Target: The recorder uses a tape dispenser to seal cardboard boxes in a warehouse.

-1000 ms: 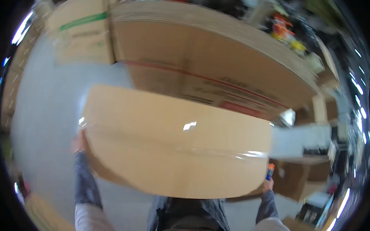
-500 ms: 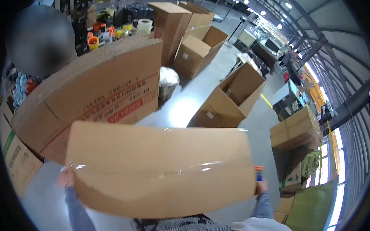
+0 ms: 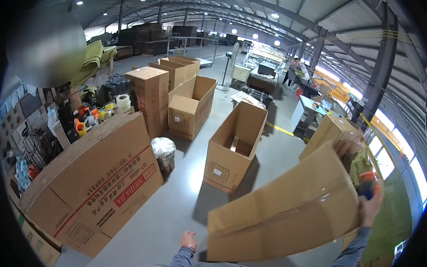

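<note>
Cardboard (image 3: 282, 220), taped along its length, slants over the floor (image 3: 155, 225) from lower left to raised right end — there the right hand (image 3: 371, 203) clasps a blurred orange-and-blue tool (image 3: 367, 183); the left hand (image 3: 189, 239), loosely curled, looks empty just beside the lower end.

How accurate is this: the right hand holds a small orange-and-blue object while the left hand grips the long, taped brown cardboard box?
One part is wrong: the head view shows the left hand apart from the long, taped brown cardboard box, off its left end. The right hand does hold the small orange-and-blue object.
</note>
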### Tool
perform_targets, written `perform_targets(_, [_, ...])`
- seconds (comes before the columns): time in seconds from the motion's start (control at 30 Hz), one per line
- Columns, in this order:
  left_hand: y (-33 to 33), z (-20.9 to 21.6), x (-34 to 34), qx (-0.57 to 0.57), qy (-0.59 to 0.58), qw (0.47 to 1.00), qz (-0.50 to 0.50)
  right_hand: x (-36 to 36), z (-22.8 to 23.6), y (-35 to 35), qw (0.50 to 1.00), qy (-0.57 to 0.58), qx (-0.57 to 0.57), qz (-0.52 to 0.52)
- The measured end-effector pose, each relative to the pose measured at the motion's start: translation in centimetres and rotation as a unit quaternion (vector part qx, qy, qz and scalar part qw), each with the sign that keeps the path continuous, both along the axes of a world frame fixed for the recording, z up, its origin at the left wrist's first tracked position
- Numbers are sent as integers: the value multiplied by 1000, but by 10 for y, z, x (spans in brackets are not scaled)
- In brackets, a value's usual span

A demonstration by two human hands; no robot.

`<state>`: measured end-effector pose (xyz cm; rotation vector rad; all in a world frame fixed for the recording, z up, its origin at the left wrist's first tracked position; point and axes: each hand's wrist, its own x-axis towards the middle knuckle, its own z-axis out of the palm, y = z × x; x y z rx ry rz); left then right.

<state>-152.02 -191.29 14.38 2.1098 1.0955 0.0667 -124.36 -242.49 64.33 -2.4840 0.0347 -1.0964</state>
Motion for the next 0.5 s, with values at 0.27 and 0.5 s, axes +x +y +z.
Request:
perform_targets(0.27, [80, 99, -89, 152, -206, 960, 113, 31, -251, 124, 963, 213, -144, 83])
perform_targets(0.5, [82, 16, -334, -10, -279, 870, 406, 14, -231, 326, 885, 158, 106, 425])
